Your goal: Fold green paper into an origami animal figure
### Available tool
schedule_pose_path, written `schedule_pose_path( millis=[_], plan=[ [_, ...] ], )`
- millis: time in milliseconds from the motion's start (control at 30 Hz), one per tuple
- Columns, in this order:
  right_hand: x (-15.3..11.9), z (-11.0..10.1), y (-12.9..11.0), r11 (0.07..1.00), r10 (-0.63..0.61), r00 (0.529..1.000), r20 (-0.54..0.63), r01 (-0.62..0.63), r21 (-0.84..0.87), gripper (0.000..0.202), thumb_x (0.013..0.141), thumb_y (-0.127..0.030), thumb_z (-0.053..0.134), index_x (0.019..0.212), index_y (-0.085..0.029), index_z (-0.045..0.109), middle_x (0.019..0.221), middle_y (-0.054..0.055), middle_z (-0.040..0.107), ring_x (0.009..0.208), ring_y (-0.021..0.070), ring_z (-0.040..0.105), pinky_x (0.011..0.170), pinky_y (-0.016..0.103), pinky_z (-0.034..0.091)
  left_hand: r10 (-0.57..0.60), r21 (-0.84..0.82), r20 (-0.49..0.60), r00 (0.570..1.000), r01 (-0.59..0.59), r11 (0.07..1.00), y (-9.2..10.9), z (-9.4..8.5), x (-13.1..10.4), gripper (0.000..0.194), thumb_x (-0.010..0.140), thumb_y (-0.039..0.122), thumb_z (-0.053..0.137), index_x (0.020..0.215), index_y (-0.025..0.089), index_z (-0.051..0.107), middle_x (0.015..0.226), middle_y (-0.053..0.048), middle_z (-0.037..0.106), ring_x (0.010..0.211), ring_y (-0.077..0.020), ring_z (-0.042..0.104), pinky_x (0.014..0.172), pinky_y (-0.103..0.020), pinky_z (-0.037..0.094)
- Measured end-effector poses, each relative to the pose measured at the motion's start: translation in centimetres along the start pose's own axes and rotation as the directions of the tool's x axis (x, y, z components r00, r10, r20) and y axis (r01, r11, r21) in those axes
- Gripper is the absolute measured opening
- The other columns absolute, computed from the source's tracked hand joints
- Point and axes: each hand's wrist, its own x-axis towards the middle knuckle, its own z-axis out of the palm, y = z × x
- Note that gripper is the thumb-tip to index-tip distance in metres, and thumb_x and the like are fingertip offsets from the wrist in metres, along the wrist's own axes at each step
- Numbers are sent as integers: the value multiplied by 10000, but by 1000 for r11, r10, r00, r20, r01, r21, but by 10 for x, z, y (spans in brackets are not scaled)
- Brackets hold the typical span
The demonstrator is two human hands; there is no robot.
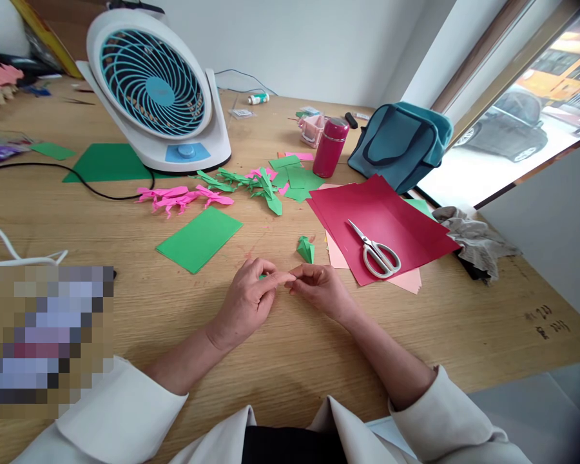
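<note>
Left hand [251,293] holds a green paper bit [262,276] (mostly hidden) at near centre; right hand [323,291] meets it, fingers bunched, can't tell if gripping. Just beyond: folded green piece [306,251]; left, green sheet [200,240]; right, scissors [379,259] on red sheets [406,222]. Farther: pink figures [183,198], green figures [269,192], then red bottle [330,148], teal bag [401,151] right, fan [157,90] left.

One head view looks forward and down — from above and behind the fingers [274,280] — near enough to show both forearms [389,351].
</note>
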Motion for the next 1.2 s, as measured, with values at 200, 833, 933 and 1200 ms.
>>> schedule_pose_path(
  millis=[200, 833, 933, 1200],
  plan=[
    [0, 1, -1, 1000, -13, 1000, 8, 13, 16, 233, 809, -378, 721, 889, -164, 765, 744, 26, 692, 672, 137, 597, 628, 249, 466, -39, -22, -43, 998, 38, 999, 1, -1, 1, 299, 905, 35, 493, 1037, 224, 683, 903, -34, 571, 910, -181, 558, 994, -427, 448],
    [-4, -10, -18, 891, -307, 951, 18, 294, -347, 237, 917, -170, 558, 1010, -222, 770, 861, 48, 691, 751, 145, 623, 688, 259, 467, -139, -20, -107, 985, 137, 990, -1, 1, 1, 191, 867, 116, 622, 1024, 224, 626, 903, -14, 706, 895, -190, 616, 973, -399, 463],
    [-5, -12, -20, 852, -357, 933, 43, 344, -394, 270, 934, -149, 519, 1040, -227, 755, 894, 57, 692, 785, 153, 643, 719, 271, 480, -101, -21, -88, 991, 99, 995, -4, 1, 2, 163, 865, 127, 636, 994, 223, 657, 933, -30, 725, 940, -206, 612, 959, -412, 469],
    [-9, -8, -27, 794, -428, 903, 29, 391, -466, 194, 943, -185, 542, 986, -221, 727, 874, 55, 689, 787, 156, 638, 722, 274, 493, -81, -60, -61, 995, 77, 995, -7, 2, 3, 127, 871, 130, 627, 933, 211, 703, 932, -44, 733, 903, -199, 603, 921, -402, 467]
  ],
)
